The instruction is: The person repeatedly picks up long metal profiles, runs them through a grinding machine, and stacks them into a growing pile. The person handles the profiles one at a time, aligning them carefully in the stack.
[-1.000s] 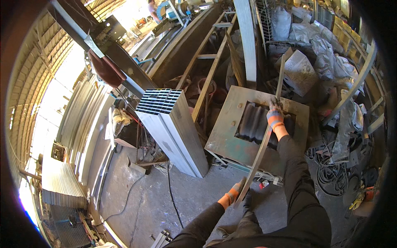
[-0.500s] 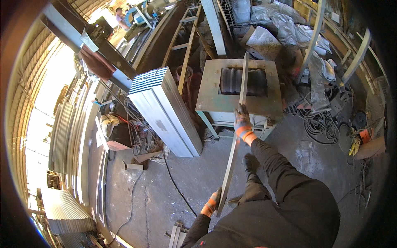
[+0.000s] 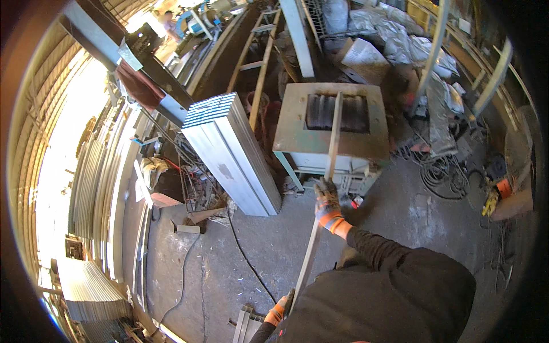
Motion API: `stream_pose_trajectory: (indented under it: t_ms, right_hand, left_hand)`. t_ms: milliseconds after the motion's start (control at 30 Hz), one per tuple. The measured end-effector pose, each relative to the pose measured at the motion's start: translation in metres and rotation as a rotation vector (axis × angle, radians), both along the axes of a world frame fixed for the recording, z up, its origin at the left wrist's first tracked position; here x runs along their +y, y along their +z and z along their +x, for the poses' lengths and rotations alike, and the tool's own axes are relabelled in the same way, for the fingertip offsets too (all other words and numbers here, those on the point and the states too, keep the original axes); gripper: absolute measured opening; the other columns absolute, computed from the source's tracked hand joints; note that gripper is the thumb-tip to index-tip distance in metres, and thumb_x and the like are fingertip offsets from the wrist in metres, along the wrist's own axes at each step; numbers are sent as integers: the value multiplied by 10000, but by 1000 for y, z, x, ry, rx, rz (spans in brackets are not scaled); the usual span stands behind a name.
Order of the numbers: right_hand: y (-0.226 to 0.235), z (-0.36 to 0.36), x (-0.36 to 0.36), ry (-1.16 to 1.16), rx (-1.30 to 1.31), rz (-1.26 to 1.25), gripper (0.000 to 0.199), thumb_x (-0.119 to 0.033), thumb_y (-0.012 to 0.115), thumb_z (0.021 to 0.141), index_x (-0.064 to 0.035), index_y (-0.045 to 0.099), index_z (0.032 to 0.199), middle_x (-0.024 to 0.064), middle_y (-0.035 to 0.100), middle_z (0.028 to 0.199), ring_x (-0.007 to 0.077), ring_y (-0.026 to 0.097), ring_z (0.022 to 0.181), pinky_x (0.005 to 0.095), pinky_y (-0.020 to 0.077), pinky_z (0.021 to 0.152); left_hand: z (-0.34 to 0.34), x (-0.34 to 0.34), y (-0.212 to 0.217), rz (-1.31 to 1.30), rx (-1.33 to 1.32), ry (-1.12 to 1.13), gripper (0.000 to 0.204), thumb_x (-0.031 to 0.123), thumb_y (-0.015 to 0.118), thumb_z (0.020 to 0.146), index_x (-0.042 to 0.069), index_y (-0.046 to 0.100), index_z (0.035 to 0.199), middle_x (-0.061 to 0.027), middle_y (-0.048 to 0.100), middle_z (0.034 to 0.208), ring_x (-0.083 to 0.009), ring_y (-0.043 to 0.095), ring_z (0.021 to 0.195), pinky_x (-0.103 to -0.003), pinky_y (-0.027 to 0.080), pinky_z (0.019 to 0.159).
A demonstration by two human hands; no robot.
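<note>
Fingers of the gloved right hand (image 3: 327, 200) were clamped around a long, thin, grey metal strip (image 3: 327, 171); the left hand (image 3: 280, 308), half hidden behind the dark torso, gripped its near end. Its far end lay across the rusty green metal table (image 3: 291, 134), over dark ribbed rollers (image 3: 320, 111).

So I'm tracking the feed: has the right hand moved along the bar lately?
Yes. The right hand was over the steel table beside the rollers; now it grips the bar off the table's near edge, closer to the person.
</note>
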State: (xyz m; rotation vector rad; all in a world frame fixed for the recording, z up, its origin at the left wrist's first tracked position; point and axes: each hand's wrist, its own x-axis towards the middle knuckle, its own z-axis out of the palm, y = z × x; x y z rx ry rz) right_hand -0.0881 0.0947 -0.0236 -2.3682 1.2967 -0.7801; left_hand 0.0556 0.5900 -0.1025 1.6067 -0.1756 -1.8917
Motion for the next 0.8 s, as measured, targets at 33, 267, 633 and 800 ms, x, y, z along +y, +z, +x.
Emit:
stream_pose_trajectory:
  t_ms: [33,267,633,800]
  right_hand:
    - [-3,0,-25,21,0,70,689,-108,651,928,-79,617,1616,216,372,1819,492,277,1695,601,205,1399]
    - [-72,2,-358,153,414,39,477,-234,545,1034,-121,729,1459,172,633,1622,429,536,1532,584,374,1309]
    - [-70,45,-644,-163,467,197,865,-631,442,1149,-79,291,1797,260,590,1649,477,606,1465,582,485,1226]
    - [-35,47,-517,-168,501,32,843,-616,405,1159,-74,307,1796,204,271,1866,410,308,1698,540,207,1401]
  left_hand:
    - [2,-24,7,-46,-126,-53,547,521,599,1161,26,761,1329,-161,819,1106,-250,770,1031,-377,603,911]
    - [-4,-364,70,-203,-1048,-307,630,617,699,1062,-12,727,1069,-304,784,1035,-498,762,1015,-552,577,862]
    - [-23,-692,84,-279,-1096,-293,631,639,605,1093,17,696,1139,-330,772,1080,-526,732,1089,-595,557,931]
    - [-32,-597,91,-243,-1112,-367,691,699,596,1078,19,661,1181,-331,780,1080,-537,740,1080,-602,565,935]
